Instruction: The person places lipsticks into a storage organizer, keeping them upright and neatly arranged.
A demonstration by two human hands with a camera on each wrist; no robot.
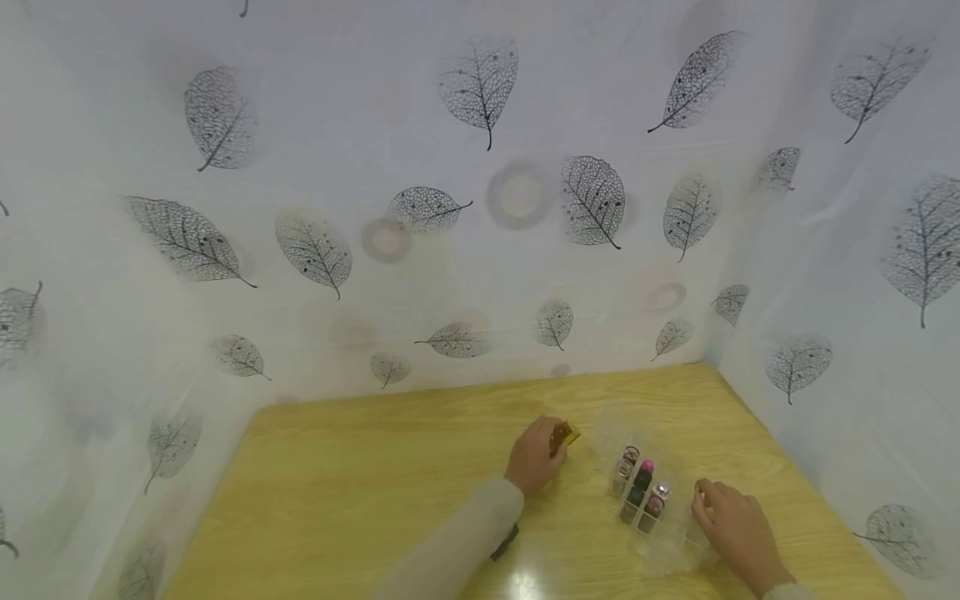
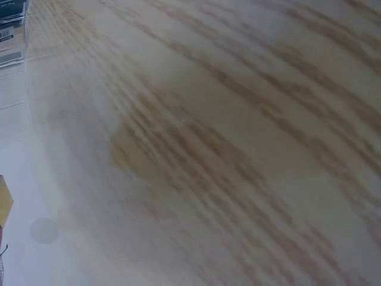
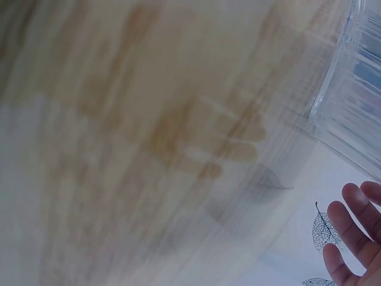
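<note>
My left hand (image 1: 534, 457) grips a small brown and gold object (image 1: 572, 433) between thumb and fingers, just above the table left of a clear plastic organizer. In the left wrist view only a yellow-gold corner of that object (image 2: 5, 201) shows at the left edge. The clear organizer (image 1: 678, 554) has several compartments, some with small dark, pink-topped and shiny-capped cosmetics (image 1: 643, 482) standing in them. By its right side is my right hand (image 1: 738, 529), its fingers loosely bent with nothing seen in them. In the right wrist view, those fingers (image 3: 351, 229) look spread beside the organizer (image 3: 333, 89).
Both hands work over a wood-grain table (image 1: 360, 483). A pale curtain or sheet with leaf prints (image 1: 480, 275) encloses its back and sides. Beside my left sleeve a small dark item (image 1: 505, 543) partly shows.
</note>
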